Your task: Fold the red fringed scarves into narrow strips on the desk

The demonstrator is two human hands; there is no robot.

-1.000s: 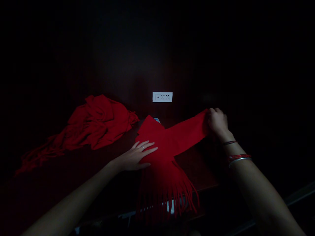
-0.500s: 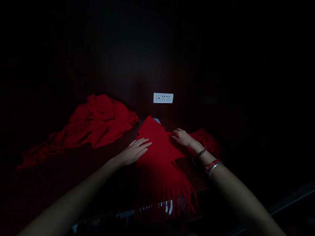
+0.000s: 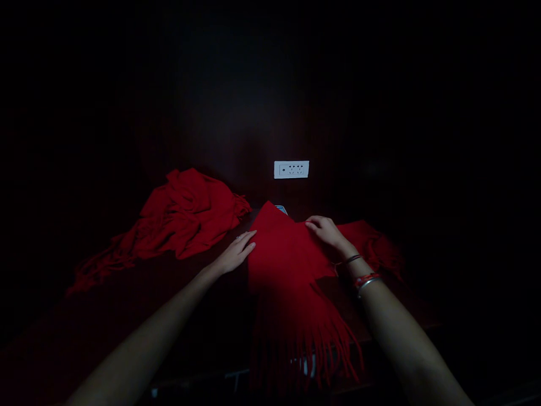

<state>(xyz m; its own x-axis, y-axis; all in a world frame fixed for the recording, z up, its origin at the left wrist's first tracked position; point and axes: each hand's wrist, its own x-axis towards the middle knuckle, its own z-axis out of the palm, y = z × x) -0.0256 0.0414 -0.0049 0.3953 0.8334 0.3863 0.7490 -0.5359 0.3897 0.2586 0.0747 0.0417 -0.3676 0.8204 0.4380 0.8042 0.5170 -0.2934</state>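
Hands at work on a red fringed scarf [image 3: 287, 256], folded and spread flat on a dark table [image 3: 332, 290] in a dimly lit room. The left hand [image 3: 236, 254] lies palm down with its fingers straight and pressed together, fingertips resting on the scarf's left edge. The right hand [image 3: 325, 231] sits on the upper right edge of the fold, fingers bent and close together with their tips on the cloth; whether they pinch it or only press cannot be made out. Between the two sets of fingertips the cloth rises to a point, and just beyond that point a small pale object [image 3: 281, 209] peeks out from behind it. Below the fingers the scarf runs toward the person, and its fringe [image 3: 304, 349] hangs over the table's near edge. To the right of the right wrist, which wears bangles [image 3: 366, 280], the rest of the scarf lies bunched on the table. Left of the left hand's fingers a strip of bare tabletop opens, and past it lies a second red scarf [image 3: 186, 217] in a loose heap, its fringe trailing off to the left. A white wall socket [image 3: 291, 169] is set in the dark panel beyond the fingertips.
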